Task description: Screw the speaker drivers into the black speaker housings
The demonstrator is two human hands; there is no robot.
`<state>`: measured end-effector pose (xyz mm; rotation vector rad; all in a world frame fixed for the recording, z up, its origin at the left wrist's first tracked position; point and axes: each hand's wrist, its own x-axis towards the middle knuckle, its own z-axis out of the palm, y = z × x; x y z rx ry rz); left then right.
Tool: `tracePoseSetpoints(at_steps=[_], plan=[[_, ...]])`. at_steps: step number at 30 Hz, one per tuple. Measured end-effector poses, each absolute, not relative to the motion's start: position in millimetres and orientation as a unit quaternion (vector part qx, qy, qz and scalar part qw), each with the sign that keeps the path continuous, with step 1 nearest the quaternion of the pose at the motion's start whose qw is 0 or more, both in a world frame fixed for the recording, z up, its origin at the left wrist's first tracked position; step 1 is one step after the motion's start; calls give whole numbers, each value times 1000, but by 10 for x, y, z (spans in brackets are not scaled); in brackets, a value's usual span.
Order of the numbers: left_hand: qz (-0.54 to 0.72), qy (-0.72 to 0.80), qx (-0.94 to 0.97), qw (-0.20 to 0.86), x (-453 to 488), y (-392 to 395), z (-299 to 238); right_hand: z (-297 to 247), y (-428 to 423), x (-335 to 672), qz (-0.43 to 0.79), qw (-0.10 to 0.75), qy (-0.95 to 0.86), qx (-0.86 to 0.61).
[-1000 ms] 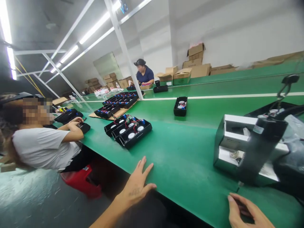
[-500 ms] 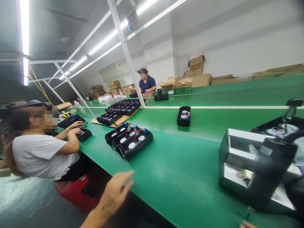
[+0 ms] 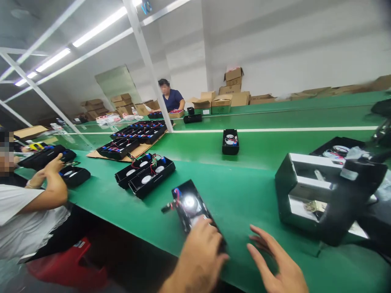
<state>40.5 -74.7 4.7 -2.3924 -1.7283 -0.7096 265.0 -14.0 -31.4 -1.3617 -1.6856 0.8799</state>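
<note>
Two bare hands are nearest to me, low in the frame. The left hand (image 3: 200, 250), bottom middle, is bent over the near end of one open black box (image 3: 194, 211) and grips it, back of the hand up, a bit blurry. I see one shiny round disc (image 3: 189, 202) in that box and part of a second by the fingers. Red and blue wires (image 3: 177, 194) poke up at its far left corner. The right hand (image 3: 279, 264), lower right, is open and holds nothing, thumb and fingers curved apart over the smooth green table (image 3: 244, 195).

At the right edge one metal bin (image 3: 305, 185) with flat, pale edges stands behind a dark, blurry thing (image 3: 339, 203). Left of the middle, two more open black boxes (image 3: 152, 177) sit side by side, long and straight-sided, with two white discs in each. At the left, one co-worker in a white shirt (image 3: 33, 221) has both hands by another black box (image 3: 76, 176).

Farther off, one black box (image 3: 230, 143) stands alone, upper middle. Left of it, many more, too packed to count, lie on brown cardboard (image 3: 142, 150). One person in dark blue (image 3: 173, 99) sits beyond, near paper cartons (image 3: 221, 103).
</note>
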Motion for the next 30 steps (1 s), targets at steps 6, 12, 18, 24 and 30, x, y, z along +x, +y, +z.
tracePoseSetpoints(at_steps=[6,12,18,24,30], plan=[[-421,-407,-811,-16,287,-1047,432,262,-49,2375,463,183,-749,-436],[-496,-582,-644,0,-666,-1318,340,418,395,2386,407,142,-834,-344],[-444,-671,-581,-121,-834,-955,84,643,654,2359,272,211,-870,-354],[-348,-545,-731,-217,-740,-411,-58,571,-184,2140,199,204,-908,-308],[-362,-539,-714,-260,-186,-516,-182,251,-310,1921,204,464,-791,-342]])
